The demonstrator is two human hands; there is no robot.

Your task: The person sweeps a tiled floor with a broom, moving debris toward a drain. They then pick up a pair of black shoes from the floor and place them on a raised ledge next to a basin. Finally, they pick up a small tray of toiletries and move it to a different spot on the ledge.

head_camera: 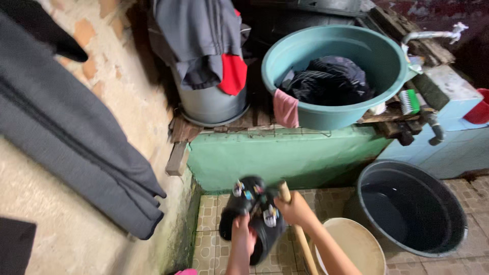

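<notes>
My left hand (243, 235) grips the lower part of a wet black garment with small coloured prints (256, 210), held up over the tiled floor. My right hand (295, 209) clutches the same garment at its upper right, close against a wooden stick (299, 235) that rises beside it. Whether the right hand also holds the stick is unclear.
A teal basin (333, 71) with dark clothes and a pink cloth on its rim sits on a green ledge. A grey bucket (211, 104) draped with clothes stands to its left. A black tub of water (412, 208) and a cream bucket (356, 244) stand on the floor. Grey cloth hangs at left.
</notes>
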